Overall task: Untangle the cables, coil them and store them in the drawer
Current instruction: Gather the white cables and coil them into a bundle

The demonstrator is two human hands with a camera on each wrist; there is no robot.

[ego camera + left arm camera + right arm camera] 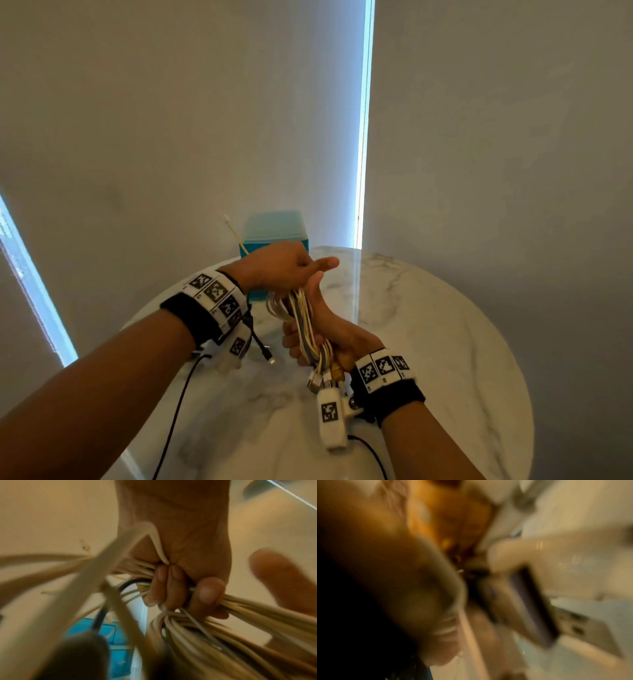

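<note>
A round table with a glossy white marble-patterned top, veined in grey, is seen below the hands in the head view. At its far edge a blue box with a translucent upper part is stood, against the wall (its lower part is hidden behind the hand). A black cable end with a small plug is noted over the top near the middle; whether it rests on the surface cannot be told.
</note>
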